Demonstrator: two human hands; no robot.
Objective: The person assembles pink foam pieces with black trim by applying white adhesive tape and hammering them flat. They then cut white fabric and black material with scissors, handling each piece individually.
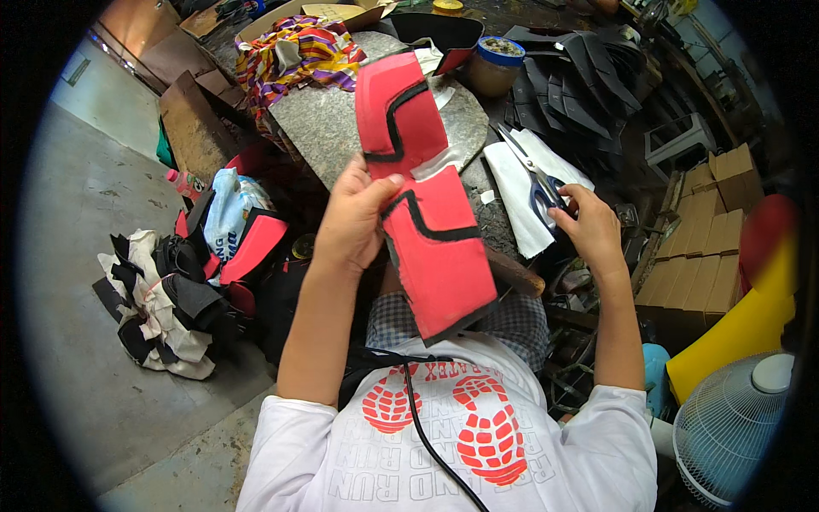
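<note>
My left hand point(354, 213) pinches a long red panel point(448, 273) with black edging, near its middle, thumb on top. The panel is held up before my chest. Black angular strips cross its upper and lower halves, and a pale whitish band lies between the halves. My right hand point(593, 226) has its fingers closed round the handles of dark blue scissors point(535, 171). Their blades point away from me, slightly parted, over a folded white cloth point(516, 218). Beneath the raised panel, part of a grey stone slab point(316, 128) is hidden.
Striped colourful fabric point(299, 51) lies at the slab's far left. Beyond it stands a blue-rimmed jar point(496, 68), beside stacked black pieces point(580, 85). Scraps point(158, 307) heap up on the left floor. To my right are cardboard boxes point(699, 247) and a white fan point(734, 431).
</note>
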